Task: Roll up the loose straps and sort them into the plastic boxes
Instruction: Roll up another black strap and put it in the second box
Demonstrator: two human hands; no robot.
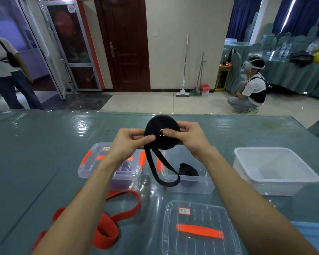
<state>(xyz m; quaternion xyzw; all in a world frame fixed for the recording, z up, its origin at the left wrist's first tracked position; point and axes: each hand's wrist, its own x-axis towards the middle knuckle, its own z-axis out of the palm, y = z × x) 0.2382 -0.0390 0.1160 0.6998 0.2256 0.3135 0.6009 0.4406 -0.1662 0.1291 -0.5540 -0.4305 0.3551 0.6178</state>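
Observation:
I hold a black strap (161, 126), mostly wound into a thick roll with a metal ring at its centre, above the table. My right hand (189, 137) grips the roll, thumb by the ring. My left hand (130, 139) pinches the strap where its loose end leaves the roll. That tail hangs in a loop (166, 179) down to the open clear box (190, 186), which holds another black strap (189, 171). A loose red strap (114, 218) lies on the table at the lower left, partly hidden by my left forearm.
A lidded clear box with orange latches (92, 162) stands left of the open box. A clear lid with an orange handle (199, 230) lies near me. A white tub (273, 170) is at the right. Two people are beyond the table.

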